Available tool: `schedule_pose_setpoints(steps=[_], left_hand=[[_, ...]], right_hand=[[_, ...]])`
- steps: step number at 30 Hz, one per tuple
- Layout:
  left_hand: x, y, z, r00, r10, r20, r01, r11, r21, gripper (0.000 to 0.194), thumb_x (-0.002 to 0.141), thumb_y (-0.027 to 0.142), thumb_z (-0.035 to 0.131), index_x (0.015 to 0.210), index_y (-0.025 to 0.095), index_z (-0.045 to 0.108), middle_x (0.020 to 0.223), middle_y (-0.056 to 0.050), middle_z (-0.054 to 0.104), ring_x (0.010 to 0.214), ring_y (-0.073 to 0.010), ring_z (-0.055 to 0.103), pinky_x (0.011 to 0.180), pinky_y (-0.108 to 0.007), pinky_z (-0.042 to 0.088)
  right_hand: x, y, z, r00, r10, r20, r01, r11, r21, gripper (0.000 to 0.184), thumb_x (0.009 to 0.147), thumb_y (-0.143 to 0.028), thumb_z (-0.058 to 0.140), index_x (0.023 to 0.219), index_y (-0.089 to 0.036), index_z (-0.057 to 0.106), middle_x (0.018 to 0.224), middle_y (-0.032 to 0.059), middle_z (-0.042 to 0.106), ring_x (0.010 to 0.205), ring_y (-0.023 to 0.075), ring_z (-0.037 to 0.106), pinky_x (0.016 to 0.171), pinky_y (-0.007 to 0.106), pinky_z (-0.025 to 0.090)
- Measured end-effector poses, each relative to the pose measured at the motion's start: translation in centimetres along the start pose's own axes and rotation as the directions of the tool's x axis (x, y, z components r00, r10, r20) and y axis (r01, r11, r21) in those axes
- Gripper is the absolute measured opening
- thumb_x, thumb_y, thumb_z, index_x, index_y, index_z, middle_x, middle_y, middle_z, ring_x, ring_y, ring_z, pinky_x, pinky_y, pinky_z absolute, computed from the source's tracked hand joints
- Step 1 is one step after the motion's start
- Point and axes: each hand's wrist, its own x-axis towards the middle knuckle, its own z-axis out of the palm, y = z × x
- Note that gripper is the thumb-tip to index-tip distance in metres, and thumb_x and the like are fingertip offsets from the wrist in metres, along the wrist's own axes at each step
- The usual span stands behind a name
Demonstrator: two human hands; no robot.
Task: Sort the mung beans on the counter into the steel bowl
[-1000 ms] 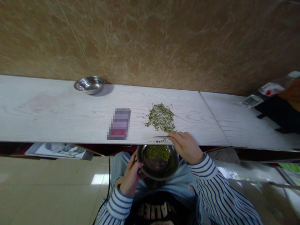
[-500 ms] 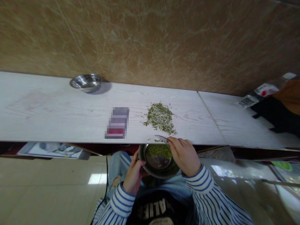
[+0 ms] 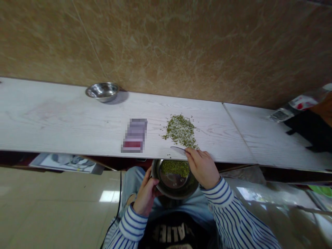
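A heap of small green beans [image 3: 181,130] lies on the white wooden shelf [image 3: 64,124]. My right hand [image 3: 202,166] pinches a thin flat card-like scraper [image 3: 177,149] at the shelf's near edge, just beside the heap. Below that edge my left hand [image 3: 145,193] grips the rim of a steel bowl [image 3: 174,180], which holds more green beans [image 3: 175,167] piled against its far side. The bowl rests over my lap.
An empty steel bowl [image 3: 102,91] stands at the back of the shelf by the brown marbled wall. A blurred-out flat object [image 3: 135,135] lies left of the beans. A black thing [image 3: 311,131] and a plastic packet [image 3: 293,105] sit at the far right.
My right hand drew back a little from the shelf edge with the scraper, and the scraper tip lifted. The bowl stays under the edge in my left hand.
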Motion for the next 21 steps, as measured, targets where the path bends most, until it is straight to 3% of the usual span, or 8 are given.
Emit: schedule_pose_setpoints(steps=[5,12,21], left_hand=[[-0.3,0.8,-1.4,0.998,0.045,-0.033,-0.046,0.999,-0.017,0.060,0.066,0.018,0.058,0.125,0.029,0.051,0.100,0.000,0.062,0.078,-0.0148,0.055,0.060,-0.026,0.047],[-0.1,0.9,-2.8,0.995,0.074,-0.067,-0.076,0.997,-0.021,0.060,0.061,0.014,0.058,0.120,0.028,0.055,0.086,0.002,0.061,0.069,-0.0135,0.052,0.056,-0.026,0.045],[-0.1,-0.5,-2.0,0.997,0.021,-0.071,-0.021,1.000,-0.004,0.067,0.064,0.013,0.055,0.129,0.028,0.047,0.087,0.001,0.059,0.067,-0.0128,0.050,0.055,-0.025,0.045]], right_hand=[[0.8,-1.2,0.5,0.995,-0.092,0.047,0.092,0.996,0.009,0.020,0.094,-0.021,0.042,0.106,-0.020,0.059,0.085,0.0046,0.068,0.082,0.0169,0.060,0.074,0.030,0.037],[-0.5,-1.4,-0.2,0.979,-0.192,0.072,0.184,0.978,0.103,0.021,0.093,-0.018,0.043,0.105,-0.021,0.060,0.088,0.0036,0.068,0.085,0.0150,0.059,0.075,0.030,0.037],[-2.5,1.0,-1.5,1.000,-0.026,0.002,0.026,0.986,0.162,0.021,0.095,-0.024,0.040,0.105,-0.020,0.058,0.095,0.0052,0.069,0.087,0.0168,0.062,0.079,0.032,0.043]])
